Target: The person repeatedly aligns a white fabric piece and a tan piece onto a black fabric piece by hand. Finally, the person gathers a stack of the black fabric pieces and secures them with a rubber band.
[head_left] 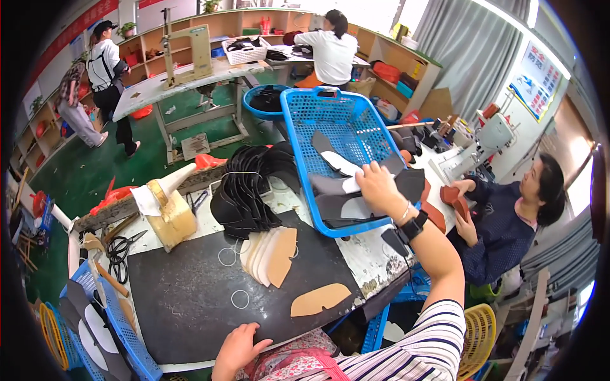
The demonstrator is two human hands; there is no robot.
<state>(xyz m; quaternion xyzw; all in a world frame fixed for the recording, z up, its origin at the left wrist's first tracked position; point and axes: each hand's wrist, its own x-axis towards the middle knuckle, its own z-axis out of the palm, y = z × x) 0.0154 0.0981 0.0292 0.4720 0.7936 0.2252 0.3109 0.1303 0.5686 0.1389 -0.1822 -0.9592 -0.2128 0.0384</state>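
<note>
My right hand reaches over a blue plastic basket, its fingers bent and closed on a dark grey cut piece with a white patch. More flat dark pieces with white patches lie in the basket. Near the table's front edge rests my left hand, thumb and fingers apart, holding nothing. A black mat spreads in front of it. On that mat lie a fan of cream and tan cut pieces, a single tan piece and thin pale rings.
Beyond the mat sits a heap of black cut pieces. Black scissors and a yellowish block lie left. A second blue basket stands lower left. At right, a co-worker holds reddish-brown pieces. Other people are farther back.
</note>
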